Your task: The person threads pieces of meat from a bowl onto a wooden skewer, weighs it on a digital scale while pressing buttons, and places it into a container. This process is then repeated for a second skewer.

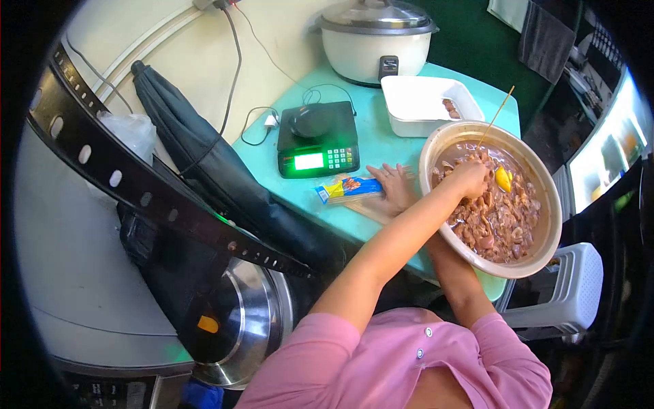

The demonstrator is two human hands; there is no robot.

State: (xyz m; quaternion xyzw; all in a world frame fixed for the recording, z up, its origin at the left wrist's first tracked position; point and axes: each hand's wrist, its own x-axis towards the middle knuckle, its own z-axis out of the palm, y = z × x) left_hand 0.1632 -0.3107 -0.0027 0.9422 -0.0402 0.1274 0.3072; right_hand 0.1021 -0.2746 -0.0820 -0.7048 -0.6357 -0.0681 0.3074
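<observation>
My arms cross, the left one over the right. My left hand is inside a large round beige basin, closed among brown marinated meat pieces in murky liquid. A thin bamboo skewer slants up out of its fingers; the fingertips are partly hidden. A yellow citrus piece lies in the meat beside that hand. On the table left of the basin, my right hand rests with fingers spread on a clear packet of bamboo skewers with a blue and yellow label.
A digital scale with a lit display stands on the turquoise table. Behind are a white rectangular tub with a little meat and a large rice cooker. A grey plastic stool stands right of the basin.
</observation>
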